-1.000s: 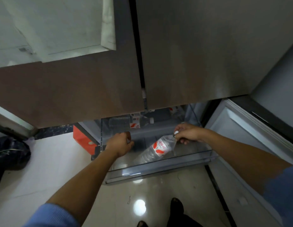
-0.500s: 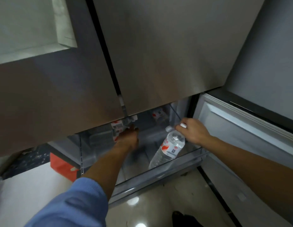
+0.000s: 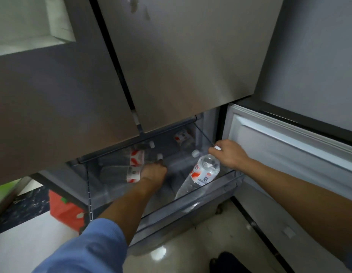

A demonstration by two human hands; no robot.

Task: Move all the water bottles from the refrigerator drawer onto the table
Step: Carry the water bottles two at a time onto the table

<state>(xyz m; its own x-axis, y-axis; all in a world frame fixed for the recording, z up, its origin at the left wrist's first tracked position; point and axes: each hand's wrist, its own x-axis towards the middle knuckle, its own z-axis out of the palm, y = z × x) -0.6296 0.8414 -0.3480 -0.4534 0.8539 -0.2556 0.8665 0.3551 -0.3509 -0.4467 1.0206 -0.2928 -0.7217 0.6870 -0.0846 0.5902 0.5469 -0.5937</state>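
Note:
The clear refrigerator drawer (image 3: 192, 202) stands pulled out under the closed steel doors. My right hand (image 3: 230, 154) grips a water bottle (image 3: 202, 175) by its white cap; the bottle hangs tilted, its base low inside the drawer's right front corner. My left hand (image 3: 153, 172) reaches deep into the drawer, fingers curled over the neck end of a lying bottle (image 3: 122, 174) with a red and white label. Behind it lies a second bottle (image 3: 138, 157). A third bottle (image 3: 182, 137) rests at the drawer's back right.
The lower refrigerator door (image 3: 289, 152) hangs open on the right, close to my right forearm. The closed upper doors (image 3: 181, 66) overhang the drawer's rear. A red box (image 3: 62, 205) sits on the floor left of the drawer. My shoe (image 3: 226, 261) stands on the glossy floor.
My left hand has gone from the drawer's front edge deep inside onto a lying bottle. The right hand has tipped its bottle from lying nearly flat to steeply upright. My head moved closer.

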